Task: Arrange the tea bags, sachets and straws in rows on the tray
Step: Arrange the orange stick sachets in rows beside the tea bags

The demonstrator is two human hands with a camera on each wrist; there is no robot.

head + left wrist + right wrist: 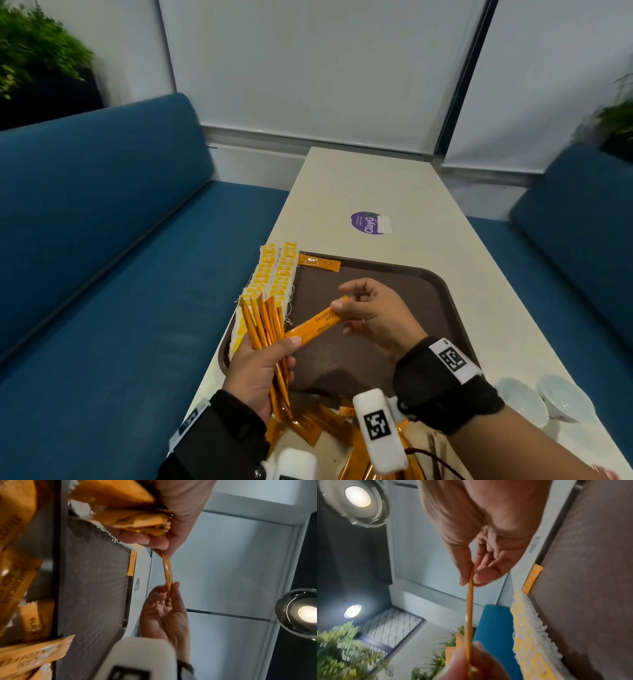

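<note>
Orange sachets (329,428) lie loose in a heap at the near edge of the table (428,212), just off the near rim of the brown tray (442,291), some overlapping each other, w/ wrist-camera housings partly covering them. Above the tray's near-left part the left hand (257,370) is closed round a fanned bundle of sachets (265,325), fingers curled, thumb pressing across the front. One single sachet (313,325) spans between both hands: its near end sits under the left thumb, its far end is pinched by the right hand (373,315) betw. thumb and forefinger, other fingers loosely curled; the right wrist view shows it edge-on, thin. Along the tray's left edge, tea bags (274,277), white w/ yellow tags, stand in two close rows running near to far, strings fraying over the tray floor. At the far-left corner of the tray one lone sachet (318,263) lies flat along the far rim, just beside the far end of the tea bag rows. Two pale bowls (541,401) sit near the table's right edge, approx. level w/ the tray's near rim. Further up the table is a purple sticker (368,223). Blue sofas flank the table on both sides.
</note>
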